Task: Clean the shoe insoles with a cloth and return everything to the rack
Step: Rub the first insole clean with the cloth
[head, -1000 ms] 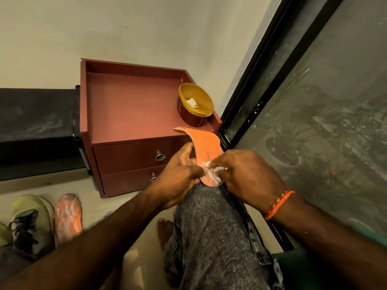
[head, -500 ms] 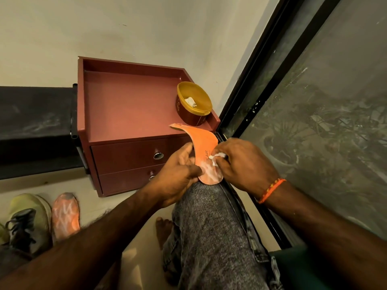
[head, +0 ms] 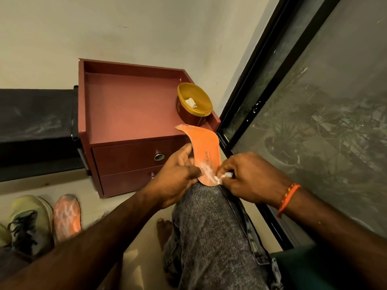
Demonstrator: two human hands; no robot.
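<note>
Bare forearms, an orange thread band (head: pixel 288 197) on the right wrist, grey mottled jeans (head: pixel 209 231)

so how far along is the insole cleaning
Done: nothing clearly; the second insole on the floor beside the shoe shows white streaks, cleaned or not I can't tell. In hand: left hand holds the orange insole on the knee, right hand rubs it with the cloth. Left: returning everything to the rack.

The only print that can be read is on the orange insole (head: pixel 206 150): dark capital letters "EAR" running along its length, the start of the word hidden near the heel end. A finer line of print beside it is too small to read. The tub (head: pixel 193 105) bears gold marks, illegible.
</note>
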